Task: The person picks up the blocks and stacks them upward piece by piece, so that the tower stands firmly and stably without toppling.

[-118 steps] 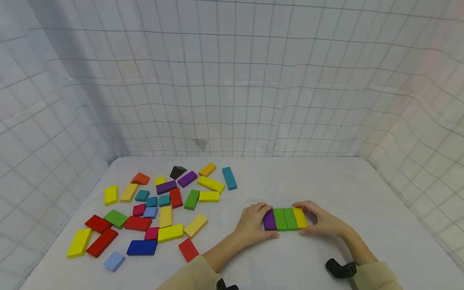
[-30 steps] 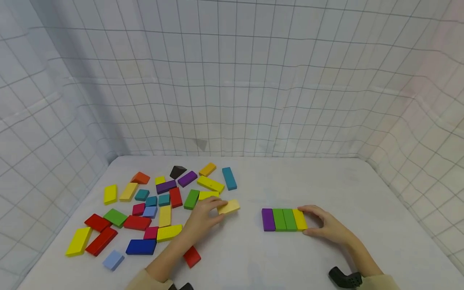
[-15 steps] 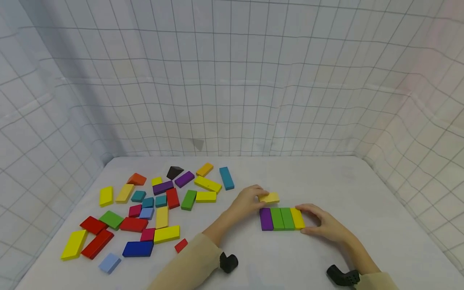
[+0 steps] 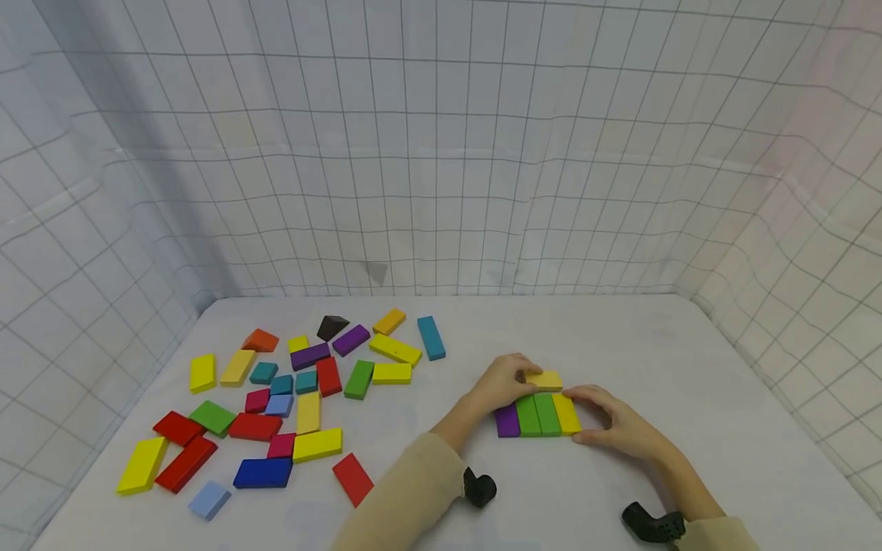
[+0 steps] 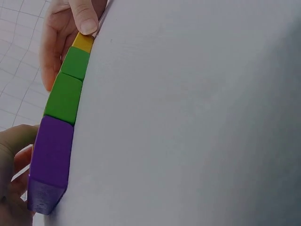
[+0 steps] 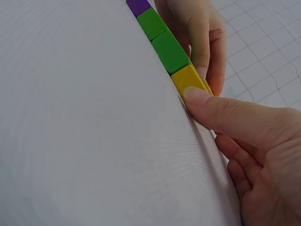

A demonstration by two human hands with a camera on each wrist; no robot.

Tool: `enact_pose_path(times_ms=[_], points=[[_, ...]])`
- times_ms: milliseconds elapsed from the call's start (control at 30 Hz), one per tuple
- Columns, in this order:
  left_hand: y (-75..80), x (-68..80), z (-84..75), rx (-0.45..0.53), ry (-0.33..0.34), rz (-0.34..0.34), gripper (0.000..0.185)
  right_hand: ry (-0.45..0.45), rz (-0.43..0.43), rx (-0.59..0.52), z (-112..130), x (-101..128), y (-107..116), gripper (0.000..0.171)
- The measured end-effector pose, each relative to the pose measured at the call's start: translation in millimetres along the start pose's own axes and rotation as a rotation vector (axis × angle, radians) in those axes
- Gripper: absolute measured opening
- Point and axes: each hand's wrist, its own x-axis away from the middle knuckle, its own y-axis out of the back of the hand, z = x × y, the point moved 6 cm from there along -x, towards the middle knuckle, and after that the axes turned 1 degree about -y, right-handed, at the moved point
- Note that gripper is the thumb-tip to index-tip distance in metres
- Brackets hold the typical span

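Head view, lower centre of frame: a row of four blocks lay flat, touching side to side: purple block, two green blocks, yellow block at the right end.

Left hand sat at the upper left of the row, fingers curled round a pale yellow block held crosswise at the row's far edge. It looked to be touching the tops of the green ones, but the head view is too small to be sure.

Right hand sat at the right end of the row, fingers bent around the yellow block; right wrist view showed the thumb pressed on its near end.

Left wrist view showed the row edge-on along the left of frame, purple nearest the camera.

Loose blocks in mixed colours were spread over the left half of the white table, well apart from the row; the red block lay nearest, lower centre-left. Gridded white sheet filled the upper frame.
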Motion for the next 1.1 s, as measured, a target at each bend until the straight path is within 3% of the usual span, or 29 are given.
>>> enact_pose_path(times_ms=[333,1100], points=[[-1.3,0.5,-0.1,0.054,0.004,0.006,0.022,0.037,-0.011,0.015,2.5,0.1,1.2,0.057],[-2.8,2.1,1.3,0.12,-0.025,0.03,0.023,0.02,-0.033,0.04,4.2,0.2,3.4,0.062]])
